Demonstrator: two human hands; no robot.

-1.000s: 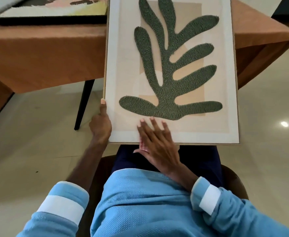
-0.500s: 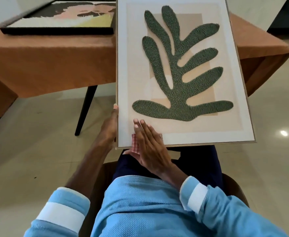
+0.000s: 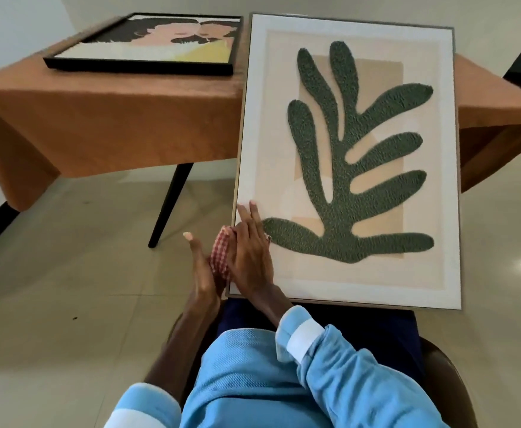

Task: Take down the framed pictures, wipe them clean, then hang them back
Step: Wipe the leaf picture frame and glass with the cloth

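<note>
The right hand (image 3: 251,261) is lying flat, fingers straight and together, on the near left corner of the leaf picture (image 3: 345,156). It is pressing a red checked cloth (image 3: 220,257) that is bunching out past the frame's left edge. The left hand (image 3: 202,270) is standing open just left of that cloth, palm touching it, thumb pointing up. The leaf picture is resting on the person's lap, stretching away from both hands towards the table (image 3: 98,125), where a black-framed picture (image 3: 148,44) is lying flat.
</note>
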